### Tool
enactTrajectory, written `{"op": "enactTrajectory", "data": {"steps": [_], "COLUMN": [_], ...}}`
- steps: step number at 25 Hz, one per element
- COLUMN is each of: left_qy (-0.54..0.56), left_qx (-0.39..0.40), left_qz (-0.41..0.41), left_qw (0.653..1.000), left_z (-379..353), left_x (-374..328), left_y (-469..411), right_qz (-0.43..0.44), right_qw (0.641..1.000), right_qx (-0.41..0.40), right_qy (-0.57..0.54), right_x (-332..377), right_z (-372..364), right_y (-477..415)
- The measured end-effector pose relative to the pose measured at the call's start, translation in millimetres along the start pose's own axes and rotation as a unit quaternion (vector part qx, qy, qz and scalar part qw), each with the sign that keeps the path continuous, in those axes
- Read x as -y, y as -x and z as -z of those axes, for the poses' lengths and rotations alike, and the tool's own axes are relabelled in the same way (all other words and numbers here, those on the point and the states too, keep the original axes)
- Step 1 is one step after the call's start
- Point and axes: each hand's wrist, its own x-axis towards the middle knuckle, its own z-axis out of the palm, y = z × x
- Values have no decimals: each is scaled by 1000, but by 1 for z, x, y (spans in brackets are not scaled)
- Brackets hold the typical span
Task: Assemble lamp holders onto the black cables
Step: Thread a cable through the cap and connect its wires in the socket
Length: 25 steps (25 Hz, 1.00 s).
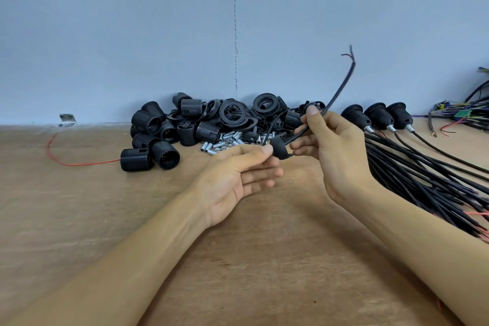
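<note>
My right hand [333, 148] pinches a black cable [341, 87] between thumb and fingers; its stripped end points up toward the wall. A small black dome-shaped holder cap [279, 149] sits on the cable's lower stretch. My left hand [238, 174] lies palm up with nearly straight fingers, its thumb tip touching the cap. A heap of black threaded lamp holder shells and rings [201, 124] lies at the wall behind my hands. Small silver metal tubes [225, 141] are scattered in front of it.
A thick bundle of black cables [423, 180] fans out on the wooden table [105, 219] at the right. Three assembled holders [378, 115] lie by the wall above it. Coloured wires [463, 114] tangle at far right. A red wire [68, 161] curls at left.
</note>
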Motion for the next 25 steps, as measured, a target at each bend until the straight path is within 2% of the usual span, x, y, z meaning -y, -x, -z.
{"op": "enactTrajectory", "data": {"steps": [5,8,11,14,17,21,25], "left_qy": [-46,-136,-178,-99,-52,-148,-147], "left_qx": [148,167,125,67,-1,-108,-136], "left_qz": [47,42,5,-27,-66,-113,-146], "left_qw": [987,976,976,992,996,977,969], "left_z": [-2,-7,-13,-16,-15,-3,0], "left_x": [-4,0,5,8,8,6,5], "left_y": [6,7,5,2,-3,-10,-13], "right_qz": [24,18,-16,-53,-73,-97,-89], "right_qw": [991,982,981,980,969,951,930], "right_qx": [94,147,162,163,188,265,314], "right_qy": [96,114,108,98,140,126,169], "right_x": [2,3,4,2,-2,-8,-9], "right_z": [0,-2,-4,-7,-6,-3,4], "right_y": [4,8,9,11,12,9,2]}}
